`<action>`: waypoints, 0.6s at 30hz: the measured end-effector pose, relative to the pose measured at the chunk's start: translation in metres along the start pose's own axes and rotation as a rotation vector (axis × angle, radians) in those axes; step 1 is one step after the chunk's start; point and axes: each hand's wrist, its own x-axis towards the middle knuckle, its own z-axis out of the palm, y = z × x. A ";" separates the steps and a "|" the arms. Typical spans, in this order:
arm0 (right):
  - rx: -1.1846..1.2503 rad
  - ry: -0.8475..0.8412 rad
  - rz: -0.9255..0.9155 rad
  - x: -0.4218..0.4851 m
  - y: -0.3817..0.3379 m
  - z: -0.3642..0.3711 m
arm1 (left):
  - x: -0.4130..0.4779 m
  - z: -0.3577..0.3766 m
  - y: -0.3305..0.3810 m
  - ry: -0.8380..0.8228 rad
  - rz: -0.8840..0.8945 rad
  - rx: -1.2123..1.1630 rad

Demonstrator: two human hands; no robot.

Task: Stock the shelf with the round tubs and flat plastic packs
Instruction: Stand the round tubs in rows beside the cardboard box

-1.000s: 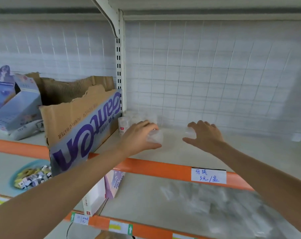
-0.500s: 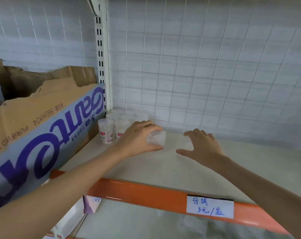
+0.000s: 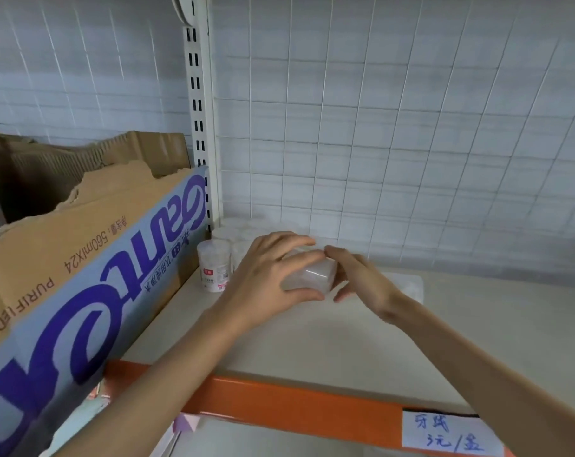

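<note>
Left hand: the left hand (image 3: 266,282) wraps a clear tub (image 3: 312,277), fingers curled over its top and thumb under its near edge, so the hold carries the weight.
Right hand: the right hand (image 3: 361,278) lies flat against the tub's right side with fairly straight fingers. It holds nothing of its own and seems to be there to steady and guide.
Clear tub: it is between the two hands, low over the shelf (image 3: 345,341) toward the far left. I cannot tell whether its base touches the board, and its outline is too blurred to be sure of its shape.
Stocked tubs: a cluster of round tubs (image 3: 213,268) stands upright in the far left corner against the wire grid (image 3: 378,143) and the post (image 3: 197,110). The held tub is just right of them, and packing from the corner outward keeps the row tight.
Flat pack: a pale flat pack (image 3: 411,286) lies on the shelf just right of the right hand, partly hidden by it.
Cardboard box: a torn-open cardboard box (image 3: 81,258) sits to the left, tilted against the post. What it holds is out of sight.
Front edge: an orange rail (image 3: 296,404) carries a handwritten price label (image 3: 450,433) at the near right.
Step in hand: probably setting this tub down beside the cluster.
Risk: the light tubs could topple if nudged, which may be why both hands are used.
</note>
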 end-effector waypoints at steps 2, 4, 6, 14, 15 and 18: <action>0.152 -0.081 0.035 0.001 0.005 0.003 | 0.000 0.000 0.000 -0.001 0.003 0.005; 0.278 -0.170 0.057 0.001 0.011 0.003 | -0.001 0.001 0.000 -0.002 0.005 -0.002; 0.358 -0.220 0.070 0.000 0.016 0.000 | -0.002 0.002 0.001 0.007 -0.013 -0.015; 0.567 -0.217 0.052 -0.003 0.019 0.000 | -0.001 0.001 0.001 -0.004 -0.095 -0.052; 0.597 -0.209 0.055 -0.002 0.020 -0.001 | -0.002 -0.001 0.002 -0.013 -0.148 -0.086; 0.684 -0.182 0.083 -0.001 0.021 -0.005 | 0.001 -0.006 0.007 0.135 -0.339 -0.304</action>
